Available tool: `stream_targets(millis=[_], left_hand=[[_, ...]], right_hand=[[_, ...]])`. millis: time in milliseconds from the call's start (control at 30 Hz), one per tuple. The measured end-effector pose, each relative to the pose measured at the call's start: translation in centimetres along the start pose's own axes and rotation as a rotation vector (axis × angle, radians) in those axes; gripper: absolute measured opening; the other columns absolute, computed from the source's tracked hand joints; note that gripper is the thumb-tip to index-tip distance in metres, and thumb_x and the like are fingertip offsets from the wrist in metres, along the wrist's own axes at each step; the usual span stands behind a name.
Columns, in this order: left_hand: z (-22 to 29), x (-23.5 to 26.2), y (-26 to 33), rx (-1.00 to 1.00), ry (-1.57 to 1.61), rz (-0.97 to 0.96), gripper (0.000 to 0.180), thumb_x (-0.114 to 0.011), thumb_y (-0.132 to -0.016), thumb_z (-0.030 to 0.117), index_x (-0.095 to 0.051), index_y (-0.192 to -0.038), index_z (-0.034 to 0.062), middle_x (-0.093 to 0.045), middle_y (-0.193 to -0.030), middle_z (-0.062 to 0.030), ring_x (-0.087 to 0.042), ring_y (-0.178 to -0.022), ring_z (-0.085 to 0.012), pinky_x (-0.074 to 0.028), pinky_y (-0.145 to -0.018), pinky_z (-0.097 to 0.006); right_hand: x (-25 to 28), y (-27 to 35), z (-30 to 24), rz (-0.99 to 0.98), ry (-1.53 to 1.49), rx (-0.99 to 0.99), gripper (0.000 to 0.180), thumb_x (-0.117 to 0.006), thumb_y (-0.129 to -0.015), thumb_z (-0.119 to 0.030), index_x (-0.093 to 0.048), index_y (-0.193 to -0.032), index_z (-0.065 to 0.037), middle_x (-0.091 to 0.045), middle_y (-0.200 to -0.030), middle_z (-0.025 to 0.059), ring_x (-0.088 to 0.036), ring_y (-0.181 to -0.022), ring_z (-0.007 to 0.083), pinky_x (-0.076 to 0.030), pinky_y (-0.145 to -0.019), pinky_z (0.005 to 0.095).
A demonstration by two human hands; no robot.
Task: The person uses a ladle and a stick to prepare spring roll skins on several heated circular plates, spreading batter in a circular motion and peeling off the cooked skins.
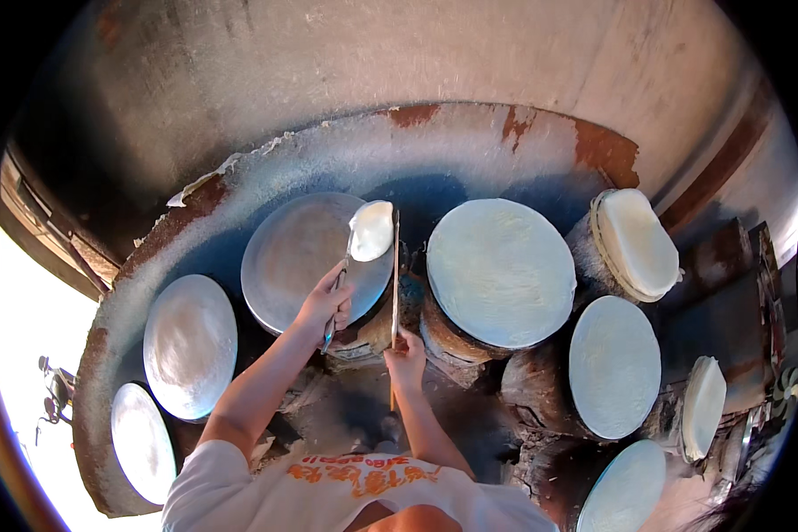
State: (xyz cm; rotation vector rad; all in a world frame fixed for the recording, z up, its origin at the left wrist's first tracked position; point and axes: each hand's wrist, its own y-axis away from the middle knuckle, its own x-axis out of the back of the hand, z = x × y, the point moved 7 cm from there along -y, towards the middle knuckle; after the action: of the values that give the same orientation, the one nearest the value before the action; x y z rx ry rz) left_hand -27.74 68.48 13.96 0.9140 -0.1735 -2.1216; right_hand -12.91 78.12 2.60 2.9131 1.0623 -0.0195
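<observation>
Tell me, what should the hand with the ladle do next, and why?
Probably tip the ladle and pour its white batter onto the bare griddle beneath. The left hand holds it full over that griddle, which has no coating, while the griddle to the right is already white. The right hand holds a thin stick.

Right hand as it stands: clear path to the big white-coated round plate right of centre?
Probably yes. The right hand grips a thin stick just left of the white-coated plate, and nothing lies between them. But its fingers are shut on the stick, so it isn't free to grasp.
</observation>
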Motion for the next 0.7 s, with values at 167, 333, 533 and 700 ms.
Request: stream_targets(millis=[167, 333, 533, 700], left_hand=[[4.0, 4.1, -2.9, -0.209, -0.802, 0.153, 0.056, -0.055, -0.088, 0.010, -0.040, -0.141, 0.0226, -0.055, -0.069, -0.0040, -0.046, -0.043, -0.0105, -0.038, -0.038, -0.026], [6.3, 7.9, -5.5, -0.306, -1.059, 0.310, 0.055, -0.061, -0.085, 0.018, -0.044, -0.138, 0.0232, -0.065, -0.083, -0.0097, -0.060, -0.055, -0.0195, -0.048, -0.051, -0.034], [8.5, 12.7, -4.0, -0.396, -1.453, 0.412, 0.051, -0.059, -0.086, 0.028, -0.046, -0.134, 0.0351, -0.065, -0.098, -0.0181, -0.062, -0.090, -0.0374, -0.048, -0.077, -0.044], [10.6, 15.2, -2.7, -0.429, -1.477, 0.514, 0.053, -0.058, -0.086, 0.023, -0.044, -0.136, 0.0324, -0.065, -0.098, -0.0179, -0.063, -0.090, -0.0353, -0.048, -0.076, -0.043]], right_hand=[[-1.8, -0.8, -5.7, 0.055, 0.478, 0.237, 0.053, -0.061, -0.065, 0.007, -0.053, -0.117, 0.000, -0.051, -0.106, 0.0173, -0.050, -0.101, 0.0329, -0.043, -0.085, 0.0370], [-6.2, -3.6, -8.1, -0.048, 0.743, 0.368, 0.046, -0.059, -0.070, 0.002, -0.053, -0.115, 0.001, -0.051, -0.106, 0.0203, -0.050, -0.098, 0.0392, -0.043, -0.085, 0.0427], [-3.9, -2.0, -8.7, -0.012, 0.735, 0.525, 0.041, -0.059, -0.063, 0.006, -0.062, -0.103, 0.000, -0.058, -0.098, 0.0176, -0.055, -0.093, 0.0376, -0.047, -0.081, 0.0426], [-8.7, -6.1, -11.7, -0.057, 0.807, 0.573, 0.032, -0.061, -0.066, -0.001, -0.065, -0.098, -0.004, -0.061, -0.099, 0.0127, -0.055, -0.097, 0.0342, -0.047, -0.084, 0.0388]])
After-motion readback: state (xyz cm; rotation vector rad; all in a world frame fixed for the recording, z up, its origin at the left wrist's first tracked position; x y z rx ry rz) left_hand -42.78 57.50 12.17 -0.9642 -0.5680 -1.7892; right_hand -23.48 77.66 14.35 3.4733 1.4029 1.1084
